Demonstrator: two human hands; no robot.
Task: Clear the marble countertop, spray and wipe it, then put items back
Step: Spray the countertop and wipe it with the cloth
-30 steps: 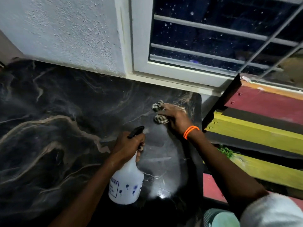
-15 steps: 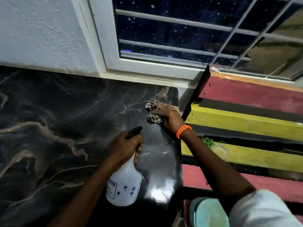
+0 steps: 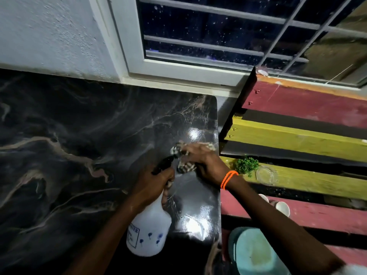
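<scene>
- I take the window (image 3: 218, 36) as my landmark; the black marble countertop (image 3: 69, 155) runs along the wall below it and out to its left.
- My left hand (image 3: 153, 183) is wrapped around the neck of the white spray bottle (image 3: 149, 229), fingers curled under the black trigger head; the bottle is tilted, its base toward me, well below the window's lower left corner.
- My right hand (image 3: 204, 163) presses down on the striped cloth (image 3: 182, 157), fingers bent over the bunched fabric and gripping it against the marble, near the countertop's right edge below the window sill.
- The cloth and the bottle's nozzle are just beside each other.
- An orange band (image 3: 228, 178) circles my right wrist.
- Wet sheen shows on the marble above and below the cloth.
- Right of the countertop, under the window's right half, lies a slatted bench (image 3: 307, 139) in red and yellow, with a small green sprig (image 3: 247, 164) on it.
</scene>
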